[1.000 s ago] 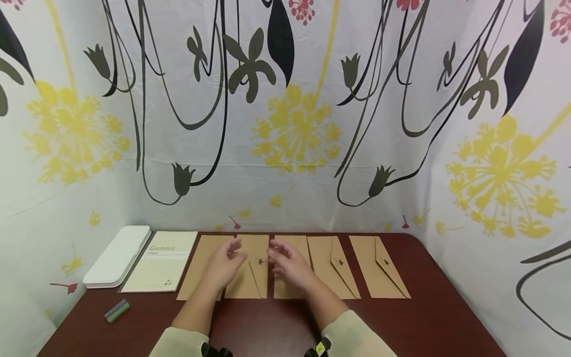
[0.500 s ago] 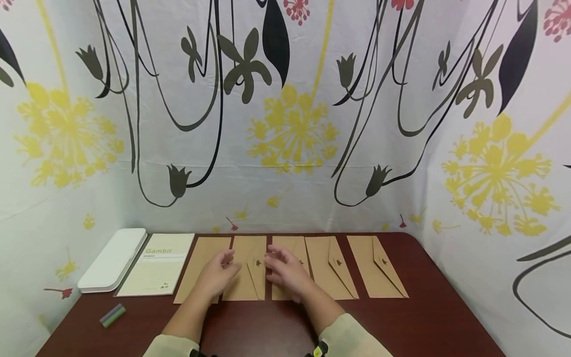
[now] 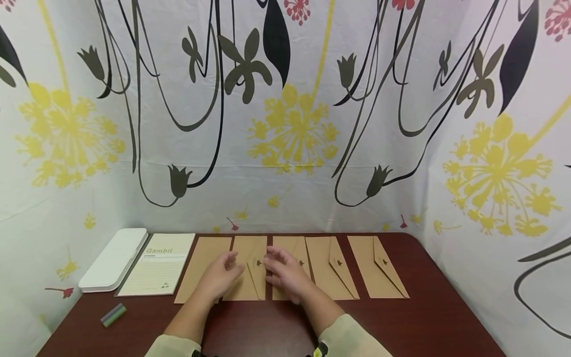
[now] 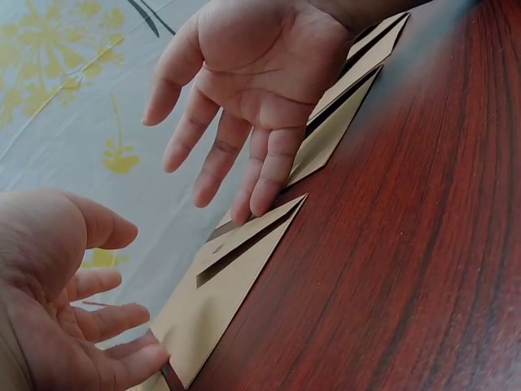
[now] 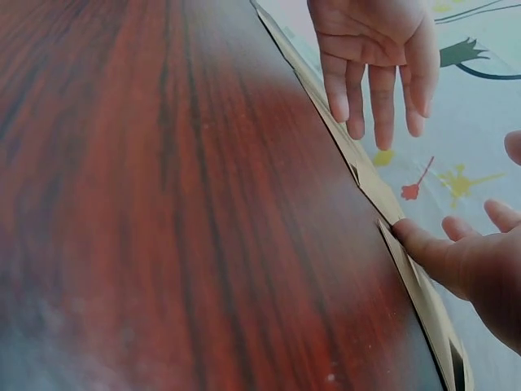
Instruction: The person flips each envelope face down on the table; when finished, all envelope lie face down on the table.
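Several brown paper envelopes lie in a row along the back of the table. My left hand (image 3: 220, 275) is held over the two leftmost ones, an envelope with no visible flap (image 3: 196, 258) and an envelope with a small dark mark on its flap (image 3: 252, 248). Over the gap to the envelope right of these (image 3: 285, 241) is my right hand (image 3: 287, 271), partly covering it. Both hands have relaxed, spread fingers and hold nothing. The palms face each other, apart, as the left wrist view shows with the right hand's palm (image 4: 260, 90). Whether any fingertip touches paper, I cannot tell.
Left of the envelopes lie a cream notepad (image 3: 156, 265) and a white flat case (image 3: 113, 260). A small grey-green stick-like piece (image 3: 113, 315) is near the left edge. Two more envelopes (image 3: 332, 272) lie to the right. A patterned cloth (image 3: 294, 198) hangs behind the dark red table (image 3: 258, 327).
The head view has shifted slightly. Both hands stay over the envelopes with only small movement, and the envelopes have not visibly moved on the table.
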A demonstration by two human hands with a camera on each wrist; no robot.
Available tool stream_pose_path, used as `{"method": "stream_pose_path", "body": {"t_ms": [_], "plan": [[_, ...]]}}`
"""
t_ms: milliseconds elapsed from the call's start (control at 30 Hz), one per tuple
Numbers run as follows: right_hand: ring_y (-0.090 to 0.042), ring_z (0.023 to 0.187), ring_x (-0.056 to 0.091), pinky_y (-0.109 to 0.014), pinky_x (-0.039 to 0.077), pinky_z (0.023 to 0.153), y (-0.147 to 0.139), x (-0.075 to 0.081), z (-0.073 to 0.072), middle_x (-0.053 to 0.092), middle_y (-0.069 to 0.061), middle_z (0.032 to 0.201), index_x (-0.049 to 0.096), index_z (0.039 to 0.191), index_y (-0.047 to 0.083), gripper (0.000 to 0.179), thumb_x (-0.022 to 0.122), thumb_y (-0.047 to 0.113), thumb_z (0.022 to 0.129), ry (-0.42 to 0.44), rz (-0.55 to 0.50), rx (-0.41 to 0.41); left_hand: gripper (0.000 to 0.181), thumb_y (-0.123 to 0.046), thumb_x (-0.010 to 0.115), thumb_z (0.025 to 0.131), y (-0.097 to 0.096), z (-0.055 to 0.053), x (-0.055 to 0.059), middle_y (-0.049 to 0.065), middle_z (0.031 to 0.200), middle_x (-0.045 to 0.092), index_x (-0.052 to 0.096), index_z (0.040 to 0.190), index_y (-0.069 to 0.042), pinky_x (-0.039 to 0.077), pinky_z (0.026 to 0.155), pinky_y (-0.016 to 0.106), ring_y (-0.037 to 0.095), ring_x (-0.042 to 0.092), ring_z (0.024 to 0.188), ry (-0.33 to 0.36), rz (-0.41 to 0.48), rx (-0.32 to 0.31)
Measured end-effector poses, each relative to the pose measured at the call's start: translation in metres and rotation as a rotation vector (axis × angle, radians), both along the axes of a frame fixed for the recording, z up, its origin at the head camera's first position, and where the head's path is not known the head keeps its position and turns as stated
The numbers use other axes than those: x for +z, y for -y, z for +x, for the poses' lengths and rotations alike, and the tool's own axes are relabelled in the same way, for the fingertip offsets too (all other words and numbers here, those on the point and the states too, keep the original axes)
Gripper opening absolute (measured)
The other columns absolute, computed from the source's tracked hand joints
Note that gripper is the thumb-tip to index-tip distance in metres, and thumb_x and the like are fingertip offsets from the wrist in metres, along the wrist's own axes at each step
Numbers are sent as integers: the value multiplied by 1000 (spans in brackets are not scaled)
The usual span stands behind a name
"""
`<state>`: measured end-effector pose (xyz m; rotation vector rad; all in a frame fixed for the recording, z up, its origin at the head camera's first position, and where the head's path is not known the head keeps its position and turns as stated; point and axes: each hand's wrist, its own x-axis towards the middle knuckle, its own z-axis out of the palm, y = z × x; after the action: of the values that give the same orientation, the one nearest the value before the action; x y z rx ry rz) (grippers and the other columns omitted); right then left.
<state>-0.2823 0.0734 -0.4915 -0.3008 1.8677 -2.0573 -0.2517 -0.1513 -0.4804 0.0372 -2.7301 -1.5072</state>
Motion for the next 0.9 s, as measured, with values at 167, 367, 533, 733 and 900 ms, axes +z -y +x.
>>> {"method": "stream_pose_path", "body": {"t_ms": [167, 367, 533, 733, 900], "plan": [[-47, 155, 41, -56, 51, 117, 0, -1, -1, 39, -25, 166, 38, 163, 4, 65, 63, 28, 108, 9, -11, 2, 59, -29, 64, 106, 2, 0, 0, 28, 157, 55, 51, 156, -1, 44, 120, 63, 49, 55, 144, 1, -12, 14], [-47, 153, 44, -54, 53, 116, -1, -2, -2, 39, -26, 165, 37, 163, 2, 65, 64, 26, 108, 0, -17, -9, 56, -28, 65, 106, 2, -1, -1, 28, 157, 56, 53, 154, -1, 44, 121, 62, 47, 55, 145, 10, -7, 9], [-42, 140, 57, -48, 57, 112, -2, -3, -4, 41, -29, 162, 39, 161, -3, 60, 61, 18, 109, -16, -44, -65, 54, -26, 67, 103, -1, 0, -1, 26, 154, 59, 58, 150, -1, 44, 121, 62, 46, 56, 143, 4, -7, 9], [-23, 117, 68, -40, 58, 106, -2, -1, -5, 50, -26, 161, 43, 159, -5, 57, 61, 14, 108, -55, -34, -81, 55, -24, 71, 99, -7, 1, -2, 23, 152, 62, 59, 148, -1, 45, 120, 60, 44, 57, 142, 1, 38, -10], [-24, 126, 68, -39, 57, 108, 0, 4, -1, 47, -22, 165, 50, 156, -1, 55, 65, 9, 104, -82, -14, -75, 57, -33, 72, 101, -13, 2, -3, 20, 152, 62, 59, 149, -4, 49, 117, 58, 42, 59, 141, -8, 79, -51]]}}
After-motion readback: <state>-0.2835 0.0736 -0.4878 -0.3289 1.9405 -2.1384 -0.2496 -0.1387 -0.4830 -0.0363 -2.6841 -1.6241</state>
